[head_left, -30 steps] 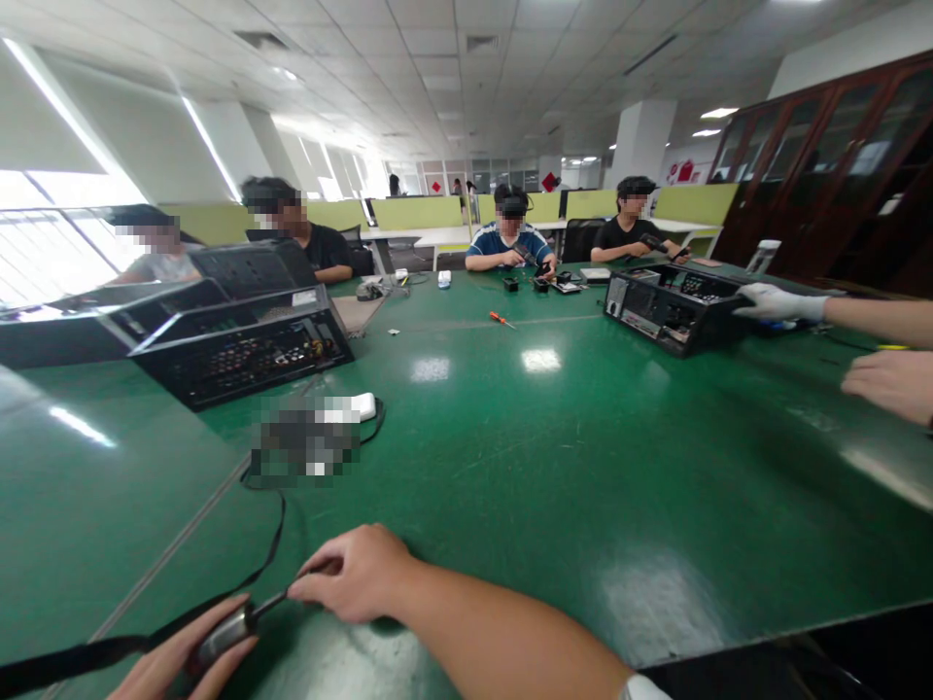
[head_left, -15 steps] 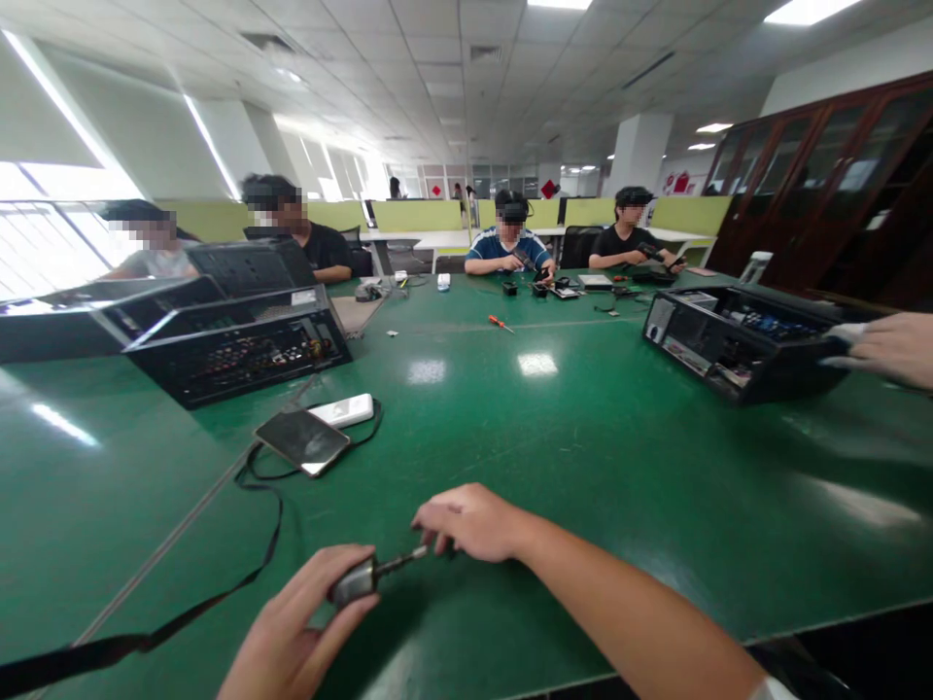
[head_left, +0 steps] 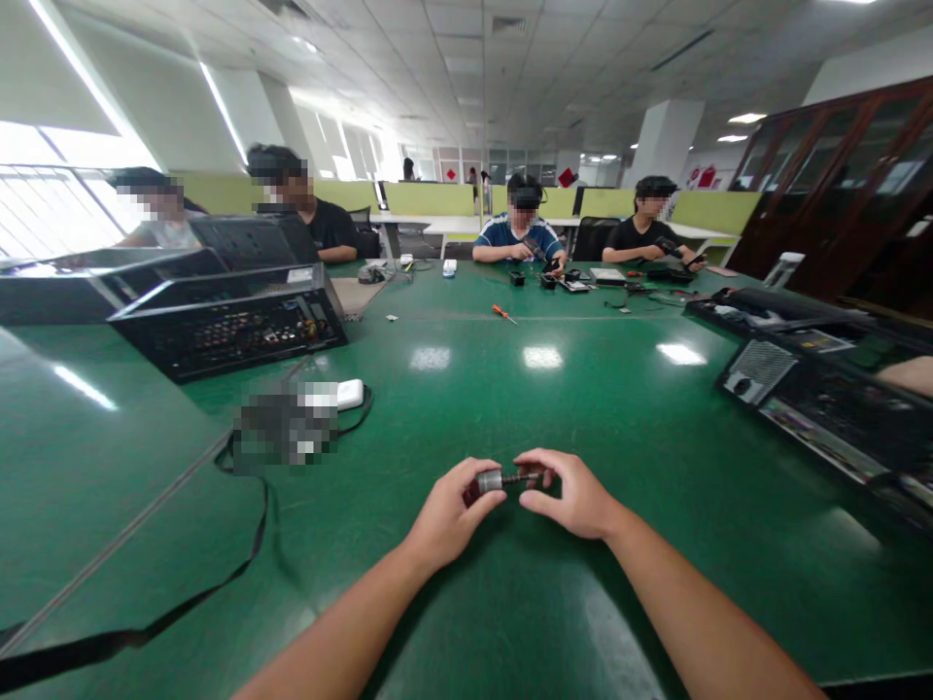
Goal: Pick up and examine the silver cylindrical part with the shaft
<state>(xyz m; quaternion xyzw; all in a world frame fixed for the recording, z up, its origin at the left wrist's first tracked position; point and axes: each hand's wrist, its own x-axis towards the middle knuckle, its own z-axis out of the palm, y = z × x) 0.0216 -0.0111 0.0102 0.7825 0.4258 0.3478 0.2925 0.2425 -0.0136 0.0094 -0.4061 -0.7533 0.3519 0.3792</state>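
Note:
My left hand [head_left: 446, 513] is closed round a small silver motor [head_left: 491, 481], a metal cylinder gripped between thumb and fingers. From its right end a dark threaded shaft [head_left: 516, 477] points toward my right hand [head_left: 579, 498]. That hand is half curled, thumb and fingers apart, with the shaft's tip between them; whether the fingertips touch it I cannot tell. Both hands are just above the green tabletop [head_left: 466, 408], near the middle.
Opened black computer cases stand at left [head_left: 233, 326] and right [head_left: 802, 408], a person's hand by the right one. A white device [head_left: 350, 394] with a black strap lies left. An orange screwdriver [head_left: 500, 311] lies farther back. Several people sit across the table.
My left hand has carried the motor right and away from me, and my right hand has moved right too. The right-hand computer case has been turned and now lies nearer.

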